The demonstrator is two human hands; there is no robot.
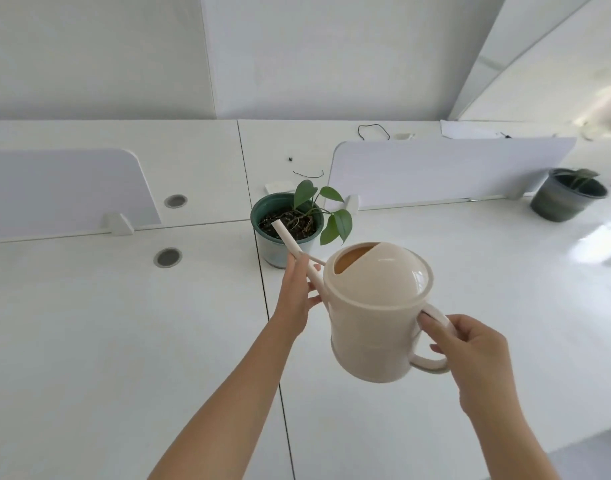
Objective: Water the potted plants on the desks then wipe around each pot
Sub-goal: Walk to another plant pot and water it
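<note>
Now right hand point(473, 351) grips can handle point(432, 365), left hand point(295, 299) holds spout point(288, 239) over pot rim point(254, 213).

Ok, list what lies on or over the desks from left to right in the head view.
left divider panel → nearer cable grommet → green pot → watering can → dark pot

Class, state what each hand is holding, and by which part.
Both hands hold the watering can: the right hand grips its handle, the left hand holds its spout.
</note>
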